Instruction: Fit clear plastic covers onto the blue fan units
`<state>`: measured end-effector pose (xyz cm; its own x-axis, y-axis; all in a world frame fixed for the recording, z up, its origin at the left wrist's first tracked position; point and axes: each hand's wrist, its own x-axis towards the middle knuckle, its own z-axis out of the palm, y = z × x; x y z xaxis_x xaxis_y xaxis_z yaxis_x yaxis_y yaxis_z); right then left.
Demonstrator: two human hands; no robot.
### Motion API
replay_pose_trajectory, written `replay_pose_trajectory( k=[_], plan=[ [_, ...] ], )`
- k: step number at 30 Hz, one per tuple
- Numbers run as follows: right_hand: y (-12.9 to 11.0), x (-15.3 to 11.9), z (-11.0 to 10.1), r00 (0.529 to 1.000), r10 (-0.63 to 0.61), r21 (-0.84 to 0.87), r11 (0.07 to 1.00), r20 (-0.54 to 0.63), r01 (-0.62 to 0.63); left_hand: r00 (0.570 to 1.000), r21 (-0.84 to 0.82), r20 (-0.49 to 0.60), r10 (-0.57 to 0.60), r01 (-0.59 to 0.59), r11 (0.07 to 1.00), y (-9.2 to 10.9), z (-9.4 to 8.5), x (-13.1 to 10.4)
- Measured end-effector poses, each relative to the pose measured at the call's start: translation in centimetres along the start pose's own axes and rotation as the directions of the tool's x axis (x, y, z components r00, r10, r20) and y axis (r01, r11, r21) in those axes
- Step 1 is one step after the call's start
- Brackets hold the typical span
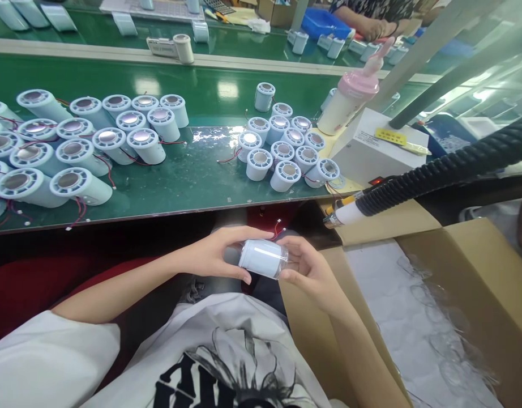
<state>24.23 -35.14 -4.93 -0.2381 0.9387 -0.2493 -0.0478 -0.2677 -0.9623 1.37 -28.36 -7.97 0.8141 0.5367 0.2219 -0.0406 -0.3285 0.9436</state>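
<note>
Above my lap, a light blue cylindrical housing (261, 256) lies on its side between my two hands. My left hand (221, 252) is curled around its left end, thumb below and fingers above. At the other end, my right hand (309, 269) grips a clear plastic cover (283, 262) that is around at least the right part of the housing. How far the cover reaches along it is hard to make out. Thin red wires with small white connectors (279, 221) show just above the housing.
Many light blue housings (145, 144) with wires stand on the green bench (193, 175), left and right. A pink-lidded bottle (350, 96), a grey box (375, 144) and a black corrugated hose (435, 164) are at right. An open carton (477, 283) holds clear covers. A co-worker's hands (377, 28) rest across the line.
</note>
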Motion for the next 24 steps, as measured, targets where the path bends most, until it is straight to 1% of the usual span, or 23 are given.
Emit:
replay_pose_trajectory(
  k=[5, 8, 13, 15, 20, 24],
  plan=[
    [0.1, 0.3, 0.4, 0.997, 0.082, 0.095, 0.992, -0.005, -0.082, 0.999, 0.066, -0.003, 0.053, -0.052, 0.996, 0.0, -0.1, -0.1],
    [0.4, 0.5, 0.6, 0.992, 0.127, 0.150, 0.981, -0.021, -0.122, 0.998, 0.094, -0.005, 0.056, -0.055, 0.994, 0.1, -0.2, -0.1],
    [1.0, 0.9, 0.8, 0.976, 0.214, 0.165, 0.964, -0.030, -0.207, 0.998, 0.101, -0.006, 0.066, -0.065, 0.993, 0.3, -0.2, 0.0],
    [1.3, 0.9, 0.8, 0.971, 0.239, 0.169, 0.958, -0.017, -0.233, 0.997, 0.110, -0.004, 0.078, -0.077, 0.991, 0.2, -0.2, -0.1],
    [2.0, 1.0, 0.9, 0.961, 0.272, 0.242, 0.930, 0.054, -0.277, 0.994, 0.142, 0.002, 0.107, -0.106, 0.984, 0.0, -0.2, -0.1],
    [1.7, 1.2, 1.4, 0.933, 0.348, 0.282, 0.890, 0.091, -0.360, 0.989, 0.141, 0.002, 0.150, -0.149, 0.979, -0.2, -0.2, 0.0]
  ],
)
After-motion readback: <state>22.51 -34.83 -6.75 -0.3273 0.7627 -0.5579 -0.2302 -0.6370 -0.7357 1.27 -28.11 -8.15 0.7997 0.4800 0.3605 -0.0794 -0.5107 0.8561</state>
